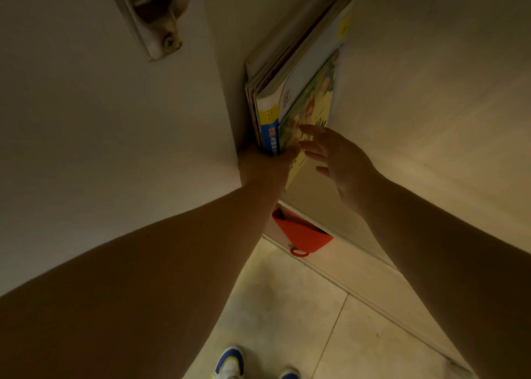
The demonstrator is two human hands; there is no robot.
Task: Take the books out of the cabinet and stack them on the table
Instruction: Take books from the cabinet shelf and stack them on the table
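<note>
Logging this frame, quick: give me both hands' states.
Left hand: at the books' near end, fingers hidden; cannot tell.
Right hand: open, fingertips at the outer book.

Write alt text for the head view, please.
Two bare hands reach into a cabinet toward upright books: the left hand grips their base, the right hand spreads open beside them. A red item lies below.

Dim, yellowish light is falling over pale panels [100, 148] that are filling the left and right of the view. A metal hinge [161, 19], possibly a door fitting, is showing at top. Below, beige floor tiles [287, 306] are spreading out with thin grout lines.
</note>
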